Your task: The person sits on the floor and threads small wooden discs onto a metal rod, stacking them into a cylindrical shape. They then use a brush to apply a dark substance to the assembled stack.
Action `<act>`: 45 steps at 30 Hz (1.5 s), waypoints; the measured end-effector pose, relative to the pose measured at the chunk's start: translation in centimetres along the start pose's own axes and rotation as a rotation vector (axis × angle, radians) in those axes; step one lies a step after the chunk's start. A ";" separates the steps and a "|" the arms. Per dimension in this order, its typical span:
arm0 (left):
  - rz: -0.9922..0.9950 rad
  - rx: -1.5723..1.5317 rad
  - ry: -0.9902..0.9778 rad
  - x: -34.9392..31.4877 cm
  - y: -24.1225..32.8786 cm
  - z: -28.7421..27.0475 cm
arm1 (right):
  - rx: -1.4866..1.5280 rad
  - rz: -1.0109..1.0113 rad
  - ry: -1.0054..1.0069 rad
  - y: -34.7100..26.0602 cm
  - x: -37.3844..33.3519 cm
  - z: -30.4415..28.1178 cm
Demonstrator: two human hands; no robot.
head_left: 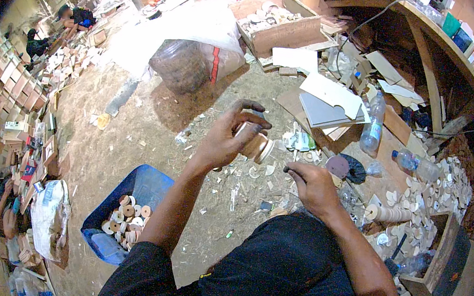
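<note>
Gripping a short stack (257, 145) of pale wooden discs, the fingers of the left hand (239, 126) curl round it above the ground, knuckles up. Just to its right, the right hand (314, 188) holds its fingers bent and the thumb near the forefinger, apart from the stack; whether anything small sits between them I cannot tell. Scraps and shavings litter the ground below. Near the left forearm, a blue bin (149, 182) holds loose discs (128, 217), some with centre holes, heaped on part of its floor. Beyond the right hand lie a purple round (337, 166) and a neat row (389, 214) of discs. Farther off, a wooden box (292, 36) holds more round pieces. Work looks midway: this stack is together but not set down, the row looks lined up, and the bin's pieces lie loose; which are finished is unclear.
</note>
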State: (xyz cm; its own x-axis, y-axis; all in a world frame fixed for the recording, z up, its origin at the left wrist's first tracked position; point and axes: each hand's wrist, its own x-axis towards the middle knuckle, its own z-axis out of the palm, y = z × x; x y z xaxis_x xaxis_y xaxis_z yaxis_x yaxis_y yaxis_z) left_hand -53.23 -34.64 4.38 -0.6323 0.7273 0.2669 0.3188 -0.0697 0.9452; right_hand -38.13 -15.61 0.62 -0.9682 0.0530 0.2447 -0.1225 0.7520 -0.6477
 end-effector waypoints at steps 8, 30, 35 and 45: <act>-0.062 -0.907 0.114 -0.6 -2.0 3.4 | 0.069 0.041 0.113 0.4 0.3 -0.2; -0.182 0.037 -0.105 0.7 -11.3 -3.0 | -0.181 -0.034 0.090 -1.2 0.8 -3.4; -0.583 0.807 0.150 -8.4 -29.3 -6.0 | -0.148 -0.039 0.372 -1.1 1.3 -5.0; -0.771 0.584 0.772 -10.1 -32.6 -5.1 | -0.085 -0.046 0.341 -0.2 0.7 -6.3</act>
State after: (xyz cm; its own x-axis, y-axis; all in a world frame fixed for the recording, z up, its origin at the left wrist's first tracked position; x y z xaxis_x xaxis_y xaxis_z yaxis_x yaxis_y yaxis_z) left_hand -60.84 -43.21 -28.21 -0.9820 -0.1638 -0.0942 -0.1798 0.6570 0.7322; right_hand -37.40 -11.56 5.45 -0.8316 0.2233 0.5086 -0.1321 0.8098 -0.5716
